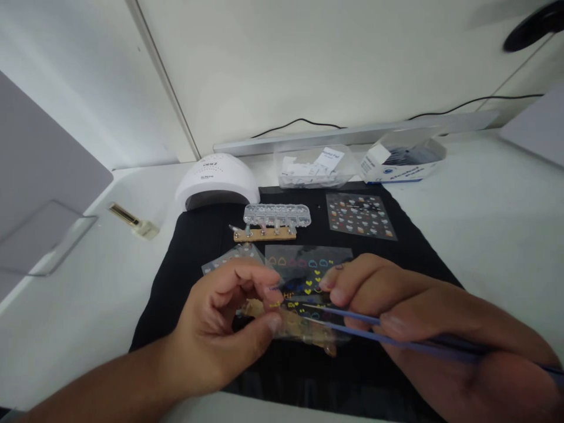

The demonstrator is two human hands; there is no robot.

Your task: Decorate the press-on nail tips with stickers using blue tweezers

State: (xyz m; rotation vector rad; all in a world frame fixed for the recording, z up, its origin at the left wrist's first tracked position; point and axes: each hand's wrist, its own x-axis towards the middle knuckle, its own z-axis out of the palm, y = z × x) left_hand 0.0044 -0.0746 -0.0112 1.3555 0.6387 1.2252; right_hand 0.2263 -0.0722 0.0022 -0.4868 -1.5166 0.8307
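Note:
A clear nail sticker sheet point(288, 275) with hearts, letters and small outline shapes is pinched at its left side by my left hand point(222, 326), thumb below and fingers above. My right hand point(409, 305) grips blue tweezers point(368, 332), their two tips slightly apart over the sheet's lower part. The right fingertips are at the sheet's right edge. Behind the see-through sheet lies a wooden strip point(328, 346), mostly hidden. Another wooden strip point(264, 235) carrying several nail tips lies farther back, in front of a clear compartment case point(277, 215).
A white nail lamp point(218, 179) stands at the back left, a polish bottle point(145, 228) beside it. Behind are a clear tub point(312, 167) of packets and an open pad box point(403, 161). More sticker sheets point(361, 216) lie on the black cloth point(176, 276).

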